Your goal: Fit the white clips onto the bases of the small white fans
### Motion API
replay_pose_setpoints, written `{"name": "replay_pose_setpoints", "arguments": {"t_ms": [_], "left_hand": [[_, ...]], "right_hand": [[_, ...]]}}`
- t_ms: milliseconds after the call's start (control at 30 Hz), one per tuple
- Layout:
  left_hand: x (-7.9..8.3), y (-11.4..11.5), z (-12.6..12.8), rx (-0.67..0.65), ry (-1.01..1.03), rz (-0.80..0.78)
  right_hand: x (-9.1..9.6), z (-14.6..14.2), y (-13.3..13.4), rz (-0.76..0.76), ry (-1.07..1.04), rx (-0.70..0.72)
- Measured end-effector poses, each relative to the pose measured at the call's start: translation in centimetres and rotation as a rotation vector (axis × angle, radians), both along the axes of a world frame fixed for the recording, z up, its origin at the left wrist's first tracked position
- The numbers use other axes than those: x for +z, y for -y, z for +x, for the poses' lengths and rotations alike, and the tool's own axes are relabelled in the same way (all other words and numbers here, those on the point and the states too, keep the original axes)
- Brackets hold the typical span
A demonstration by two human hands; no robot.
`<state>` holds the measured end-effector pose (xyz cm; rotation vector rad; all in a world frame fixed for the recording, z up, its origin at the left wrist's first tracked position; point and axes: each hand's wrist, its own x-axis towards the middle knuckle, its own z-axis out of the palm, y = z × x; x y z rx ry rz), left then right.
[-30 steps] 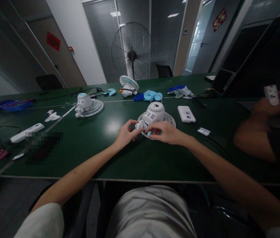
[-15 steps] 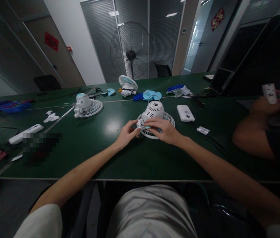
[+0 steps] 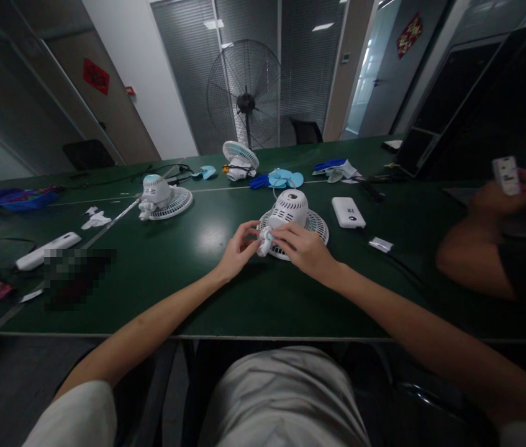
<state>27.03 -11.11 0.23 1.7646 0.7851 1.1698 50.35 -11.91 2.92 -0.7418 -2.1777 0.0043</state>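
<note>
A small white fan lies on its round grille on the green table, motor housing up. Its white jointed mount points toward me. My left hand holds the left side of this mount, fingers curled round it and thumb in front. From the other side, my right hand pinches the same mount with bent fingers, beside a small light-blue part too little to make out. The right hand covers some of the grille.
Another small fan lies to the left, and a third stands at the back. Light-blue fan blades, blue-and-white gloves and a white power bank lie around. At right, a person's hand holds a phone.
The mount has turned, its end now pointing down toward me below my fingers. My right fingers have shifted slightly on it. The fan's housing has stayed in place.
</note>
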Motion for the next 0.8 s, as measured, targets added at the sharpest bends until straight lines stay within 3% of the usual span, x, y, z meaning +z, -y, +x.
{"name": "replay_pose_setpoints", "arguments": {"t_ms": [200, 300, 500, 633, 800], "left_hand": [[-0.1, 0.2, 0.1, -0.018, -0.042, 0.045], [0.3, 0.3, 0.2, -0.001, -0.176, 0.111], [0.6, 0.0, 0.0, -0.011, -0.415, 0.228], [0.8, -0.3, 0.1, -0.017, -0.440, 0.206], [0.9, -0.5, 0.2, -0.021, -0.454, 0.213]], "right_hand": [[-0.3, 0.0, 0.2, 0.039, 0.038, -0.065], [-0.5, 0.0, 0.1, 0.032, 0.052, -0.100], [-1.5, -0.3, 0.0, -0.019, 0.008, -0.008], [-1.8, -0.2, -0.1, -0.045, -0.024, 0.067], [-1.7, 0.1, 0.0, 0.016, -0.023, 0.057]]}}
